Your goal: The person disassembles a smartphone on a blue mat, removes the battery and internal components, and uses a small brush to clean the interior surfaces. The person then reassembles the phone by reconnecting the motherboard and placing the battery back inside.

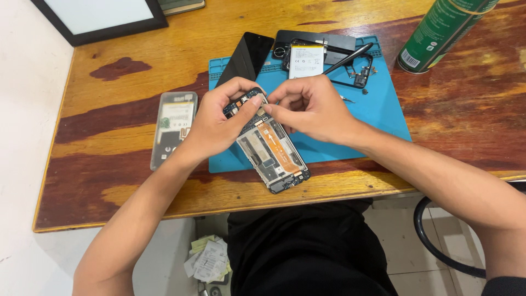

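An opened phone frame (271, 151) with an orange flex cable and exposed boards is held tilted over the blue mat (378, 109). My left hand (216, 120) grips its upper left corner, thumb pressed on the top board. My right hand (309, 107) pinches at the top edge of the frame with fingertips, touching the same area. Whether a small part sits between those fingers is hidden.
A black screen panel (246, 55), a white battery (306, 60), a black frame piece with a stylus-like tool (350, 57) and small screws lie on the mat. A clear phone case (174, 126) rests left on the wooden table. A green spray can (444, 30) stands at back right.
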